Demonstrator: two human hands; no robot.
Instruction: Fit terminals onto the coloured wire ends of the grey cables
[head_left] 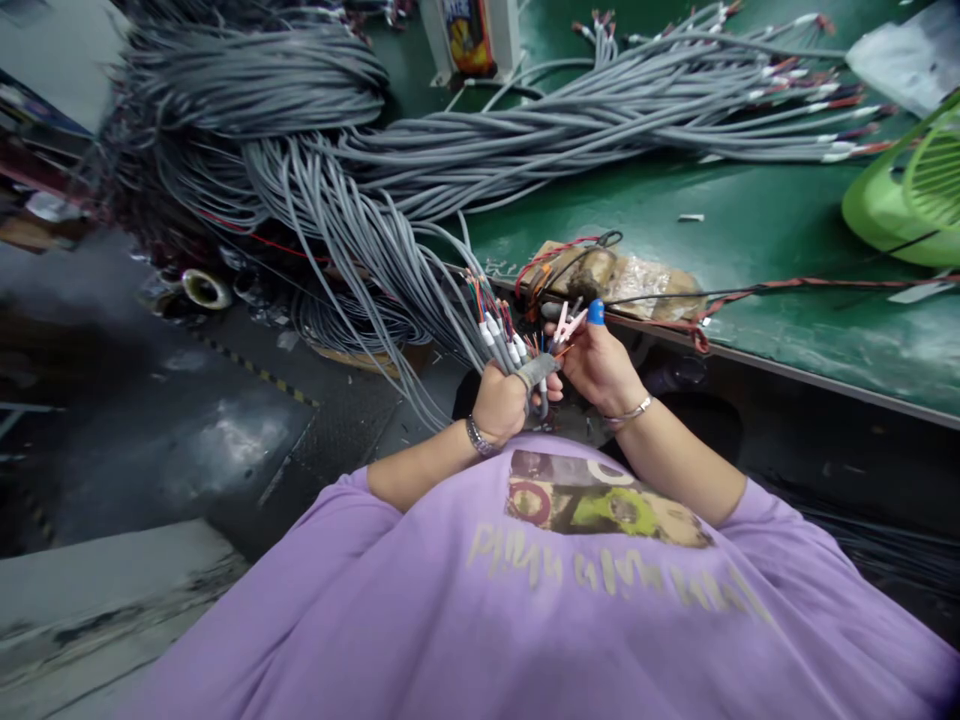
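My left hand [504, 400] is closed around a bunch of grey cables [504, 348], whose ends show white sleeves and thin coloured wires [480, 298]. Grey wrapping [537, 370] covers its thumb. Close beside it, my right hand [600, 368] is bent inward with a blue finger cover [596, 311] on the thumb. At its fingertips is a pale pink, two-pronged piece [568, 325], next to fine orange wire ends. The right fingers are partly hidden, and I cannot tell exactly what they pinch.
Long grey cables [525, 140] lie heaped over the green table [765, 215]. Behind my hands, a taped block [637, 285] with red and black leads sits at the table edge. A green plastic fan-like item [900, 190] stands right; a tape roll [206, 289] is lower left.
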